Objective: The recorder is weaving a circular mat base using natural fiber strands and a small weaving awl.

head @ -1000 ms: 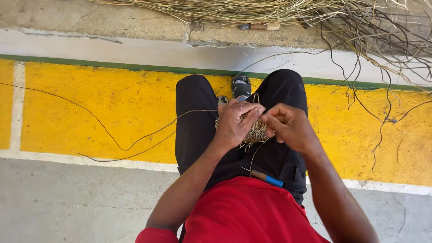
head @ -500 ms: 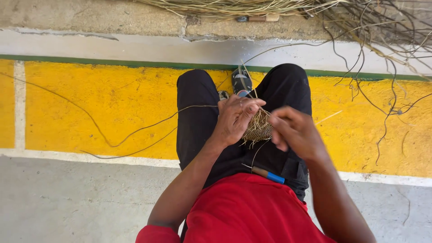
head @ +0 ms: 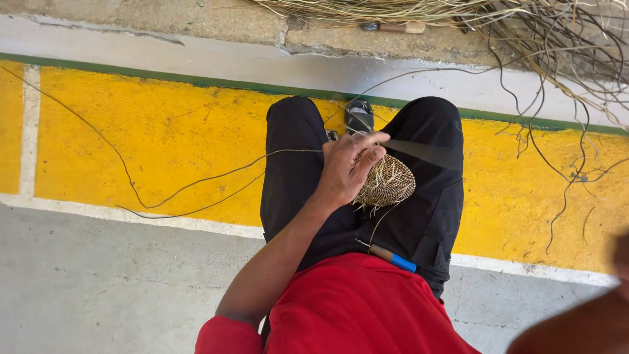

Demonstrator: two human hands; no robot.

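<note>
The left hand (head: 344, 172) pinches the rim of the small woven basket (head: 386, 181) on the lap. The right hand (head: 622, 262), blurred at the frame edge, has a grip I cannot tell. Yellow floor (head: 164, 131) lies open on the left.

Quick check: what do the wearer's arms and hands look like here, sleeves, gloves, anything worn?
Both hands bare, no gloves. Left hand shows no ring, watch or band; the left arm is bare up to a short red sleeve. The right arm is a bare blur at the frame's corner, its hand out of view.
</note>
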